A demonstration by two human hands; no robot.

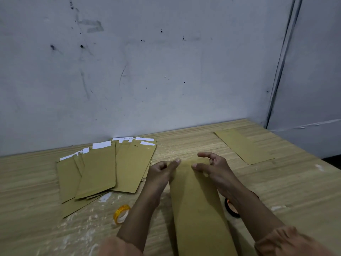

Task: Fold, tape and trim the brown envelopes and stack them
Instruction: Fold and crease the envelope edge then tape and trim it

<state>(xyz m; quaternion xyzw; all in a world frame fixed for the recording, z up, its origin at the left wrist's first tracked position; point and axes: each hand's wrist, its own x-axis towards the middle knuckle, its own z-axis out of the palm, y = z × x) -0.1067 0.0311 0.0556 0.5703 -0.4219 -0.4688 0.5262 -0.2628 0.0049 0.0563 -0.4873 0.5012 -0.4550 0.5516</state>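
Observation:
A long brown envelope (197, 206) lies lengthwise on the wooden table (276, 191), running from my chest out to my hands. My left hand (161, 174) grips its far left corner, one digit laid across the top and the other fingers curled at the edge. At the far right corner my right hand (212, 169) pinches it, thumb on the paper and forefinger arched over the far edge. To the left, several brown envelopes (97, 169) with white strips at their far ends lie fanned out. One plain brown envelope (243, 146) lies alone at the back right.
A roll of clear tape with a yellow core (121, 214) stands near my left forearm. A dark tape roll (231, 209) is partly hidden under my right forearm. A scuffed grey wall (147, 71) closes the table's far side and right side.

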